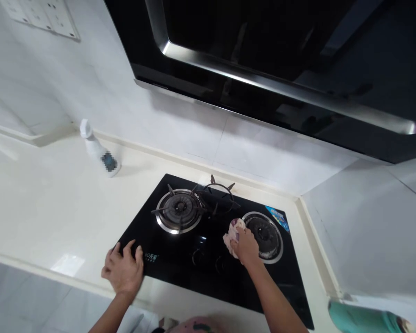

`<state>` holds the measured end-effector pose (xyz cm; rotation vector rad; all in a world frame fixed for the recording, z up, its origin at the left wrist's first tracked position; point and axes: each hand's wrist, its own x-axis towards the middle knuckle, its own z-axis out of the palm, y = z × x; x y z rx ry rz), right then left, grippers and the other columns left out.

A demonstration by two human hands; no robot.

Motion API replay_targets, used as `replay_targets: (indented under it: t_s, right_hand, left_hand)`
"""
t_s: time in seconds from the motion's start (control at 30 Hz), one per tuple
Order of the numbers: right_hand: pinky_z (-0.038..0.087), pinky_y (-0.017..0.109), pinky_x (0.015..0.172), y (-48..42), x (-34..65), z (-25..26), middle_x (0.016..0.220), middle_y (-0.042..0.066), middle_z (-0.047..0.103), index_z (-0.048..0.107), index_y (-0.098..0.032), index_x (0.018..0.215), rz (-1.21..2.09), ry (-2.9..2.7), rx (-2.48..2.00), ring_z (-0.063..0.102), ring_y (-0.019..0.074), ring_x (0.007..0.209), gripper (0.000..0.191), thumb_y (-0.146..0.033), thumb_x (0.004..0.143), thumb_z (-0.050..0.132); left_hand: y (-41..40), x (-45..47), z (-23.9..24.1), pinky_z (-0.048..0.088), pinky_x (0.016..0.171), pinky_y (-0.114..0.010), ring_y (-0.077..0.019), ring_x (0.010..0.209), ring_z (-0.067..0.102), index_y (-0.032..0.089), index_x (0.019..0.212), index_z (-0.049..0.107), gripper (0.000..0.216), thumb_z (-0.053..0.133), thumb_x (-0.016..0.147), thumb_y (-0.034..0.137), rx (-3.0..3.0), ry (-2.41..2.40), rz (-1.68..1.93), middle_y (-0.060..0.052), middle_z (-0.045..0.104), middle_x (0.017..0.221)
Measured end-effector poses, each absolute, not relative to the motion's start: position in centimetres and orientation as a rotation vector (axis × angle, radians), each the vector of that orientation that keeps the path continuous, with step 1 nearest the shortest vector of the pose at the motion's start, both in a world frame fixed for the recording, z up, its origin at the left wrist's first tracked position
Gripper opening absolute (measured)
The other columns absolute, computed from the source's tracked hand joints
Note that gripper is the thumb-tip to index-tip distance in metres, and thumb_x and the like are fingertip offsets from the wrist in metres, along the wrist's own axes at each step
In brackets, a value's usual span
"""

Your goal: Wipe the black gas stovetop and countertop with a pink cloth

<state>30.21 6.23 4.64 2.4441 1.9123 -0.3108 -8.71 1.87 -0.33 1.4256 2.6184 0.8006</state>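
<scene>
My right hand (247, 246) is closed around a crumpled pale pink cloth (231, 236), pressed near the left rim of the right burner (263, 235) on a black glass gas stove (180, 273). That burner has no pan support over it. A loose pan support (233, 199) lies at the back of the glass, between the two burners. The left burner (180, 208) carries its own support. My left hand (124, 270) rests with fingers spread at the stove's front left corner and holds nothing.
A white spray bottle (96, 147) stands on the cream countertop (55, 199) at the back left. A black range hood (263, 55) hangs low above the stove. At the lower right lies a green cylindrical object (362, 317). Tiled walls close the back and right side.
</scene>
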Motion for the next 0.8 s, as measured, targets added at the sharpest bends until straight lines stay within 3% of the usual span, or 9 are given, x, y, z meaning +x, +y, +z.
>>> replay_targets:
  t_s: [0.2, 0.53, 0.8]
  right_hand:
    - [0.047, 0.041, 0.105, 13.1, 32.6, 6.2, 0.139, 0.021, 0.06, 0.053, -0.017, 0.151, -0.33, 1.841, 2.548, 0.062, 0.0329, 0.128, 0.059, -0.043, 0.099, 0.059]
    - [0.045, 0.044, 0.107, 20.7, 41.1, 5.2, 0.141, 0.016, 0.06, 0.047, -0.027, 0.157, -0.386, 1.758, 2.703, 0.061, 0.0315, 0.129, 0.064, -0.046, 0.097, 0.059]
    - [0.05, 0.049, 0.102, 20.6, 52.9, 4.1, 0.141, 0.021, 0.054, 0.044, -0.023, 0.159, -0.34, 1.466, 2.957, 0.06, 0.0378, 0.127, 0.064, -0.047, 0.099, 0.051]
  left_hand:
    - [1.8, -8.8, -0.2, 0.033, 0.118, -0.067, -0.0404, 0.154, 0.032, 0.017, 0.138, 0.064, 0.065, 0.022, 0.106, 0.056, 1.419, 2.673, 0.732, -0.024, 0.047, 0.156]
    - [2.3, -9.1, 0.0, 0.028, 0.122, -0.072, -0.0461, 0.155, 0.032, 0.019, 0.143, 0.059, 0.075, 0.02, 0.102, 0.067, 1.339, 2.686, 0.681, -0.025, 0.044, 0.159]
    - [2.7, -9.8, -0.6, 0.027, 0.123, -0.073, -0.0479, 0.155, 0.032, 0.022, 0.144, 0.06, 0.075, 0.023, 0.099, 0.07, 1.276, 2.73, 0.614, -0.021, 0.043, 0.164]
